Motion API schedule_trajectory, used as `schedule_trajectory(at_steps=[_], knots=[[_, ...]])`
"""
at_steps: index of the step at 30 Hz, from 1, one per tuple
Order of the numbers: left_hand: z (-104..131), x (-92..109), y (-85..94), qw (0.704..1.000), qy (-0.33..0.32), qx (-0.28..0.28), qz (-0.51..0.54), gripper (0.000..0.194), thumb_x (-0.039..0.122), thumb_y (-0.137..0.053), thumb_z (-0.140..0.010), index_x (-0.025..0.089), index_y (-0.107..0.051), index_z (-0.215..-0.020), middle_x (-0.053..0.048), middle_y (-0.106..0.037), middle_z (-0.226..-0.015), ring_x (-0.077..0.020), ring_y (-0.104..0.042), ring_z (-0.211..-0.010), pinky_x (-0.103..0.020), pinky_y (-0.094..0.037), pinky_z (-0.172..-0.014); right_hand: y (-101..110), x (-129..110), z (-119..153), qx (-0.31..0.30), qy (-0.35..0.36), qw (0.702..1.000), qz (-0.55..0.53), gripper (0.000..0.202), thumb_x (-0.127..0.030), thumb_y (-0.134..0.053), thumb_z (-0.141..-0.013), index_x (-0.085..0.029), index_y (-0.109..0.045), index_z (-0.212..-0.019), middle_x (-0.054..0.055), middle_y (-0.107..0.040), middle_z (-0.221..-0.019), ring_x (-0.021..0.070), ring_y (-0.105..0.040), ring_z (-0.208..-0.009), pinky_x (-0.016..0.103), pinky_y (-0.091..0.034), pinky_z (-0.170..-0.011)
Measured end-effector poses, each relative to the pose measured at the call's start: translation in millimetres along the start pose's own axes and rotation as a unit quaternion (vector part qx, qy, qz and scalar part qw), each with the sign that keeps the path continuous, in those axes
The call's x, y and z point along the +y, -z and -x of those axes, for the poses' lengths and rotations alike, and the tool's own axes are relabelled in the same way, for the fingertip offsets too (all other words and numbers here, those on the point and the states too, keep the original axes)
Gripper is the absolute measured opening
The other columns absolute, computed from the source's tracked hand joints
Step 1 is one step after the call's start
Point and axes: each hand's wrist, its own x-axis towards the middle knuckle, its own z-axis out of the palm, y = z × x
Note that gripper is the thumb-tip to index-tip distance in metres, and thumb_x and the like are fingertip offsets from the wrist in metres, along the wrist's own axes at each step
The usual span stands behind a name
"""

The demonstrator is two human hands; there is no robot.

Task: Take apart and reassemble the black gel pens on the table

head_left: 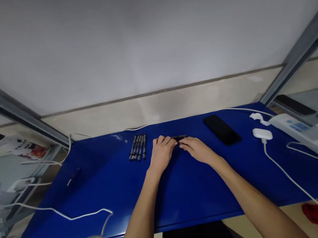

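Both hands meet near the back middle of the blue desk (188, 187). The left hand (161, 154) and the right hand (196, 149) each have their fingers curled around one dark pen (179, 137). The pen lies flat across, between the two hands, with its middle part showing in the small gap. Just to the left of the left hand, a row of dark pens (138, 147) lies side by side on the desk. A black phone (222, 129) lies flat to the right of the right hand. Farther right sits a small white charger (262, 134) with a white cable (291, 182). A white power strip (304, 129) lies at the desk's right edge.
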Motion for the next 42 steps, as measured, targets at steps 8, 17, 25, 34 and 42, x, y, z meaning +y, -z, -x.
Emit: schedule_trajectory(at_steps=[8, 17, 25, 34, 42], knots=[[0, 3, -3.1, 0.998, 0.049, -0.002, 0.036, 0.037, 0.034, -0.031, -0.104, 0.020, -0.062, -0.090, -0.004, -0.066, -0.092, -0.0193, -0.046, -0.091, -0.036, -0.027, -0.080, 0, -5, 1, 0.027, 0.037, 0.996, 0.081, 0.029, -0.027, -0.044, -0.099, -0.022, -0.073, -0.100, 0.010, -0.070, -0.090, 0.0249, -0.059, -0.085, 0.041, -0.048, -0.081], [-1, 5, -3.4, 0.994, 0.083, 0.001, 0.069, 0.040, 0.035, -0.029, -0.104, 0.019, -0.060, -0.083, -0.003, -0.063, -0.086, -0.0186, -0.045, -0.087, -0.035, -0.025, -0.078, 2, -12, -2, 0.059, -0.049, 0.997, 0.004, 0.030, -0.036, -0.046, -0.098, -0.022, -0.070, -0.086, 0.005, -0.069, -0.079, 0.0205, -0.062, -0.074, 0.035, -0.046, -0.077], [-1, 11, -8.5, 0.994, 0.075, -0.005, 0.077, 0.039, 0.034, -0.030, -0.104, 0.019, -0.060, -0.084, -0.005, -0.066, -0.092, -0.0194, -0.046, -0.089, -0.035, -0.026, -0.077, 5, -3, -3, 0.106, -0.072, 0.988, -0.083, 0.017, -0.032, -0.063, -0.087, -0.022, -0.067, -0.099, 0.006, -0.068, -0.099, 0.0187, -0.062, -0.086, 0.032, -0.046, -0.076], [-1, 9, -10.6, 0.994, 0.090, 0.002, 0.063, 0.039, 0.034, -0.028, -0.104, 0.020, -0.060, -0.089, -0.004, -0.066, -0.093, -0.0196, -0.046, -0.088, -0.034, -0.026, -0.077, 4, -5, -3, 0.100, -0.073, 0.983, -0.137, 0.019, -0.028, -0.062, -0.086, -0.023, -0.065, -0.104, 0.003, -0.063, -0.091, 0.0177, -0.061, -0.086, 0.034, -0.049, -0.085], [-1, 9, -12.3, 0.993, 0.096, 0.009, 0.070, 0.040, 0.035, -0.025, -0.104, 0.020, -0.060, -0.090, -0.004, -0.065, -0.092, -0.0195, -0.047, -0.088, -0.034, -0.026, -0.077, 6, -8, 0, 0.078, -0.104, 0.983, -0.129, 0.043, -0.030, -0.050, -0.093, -0.024, -0.046, -0.135, 0.002, -0.062, -0.084, 0.0181, -0.062, -0.080, 0.037, -0.049, -0.083]])
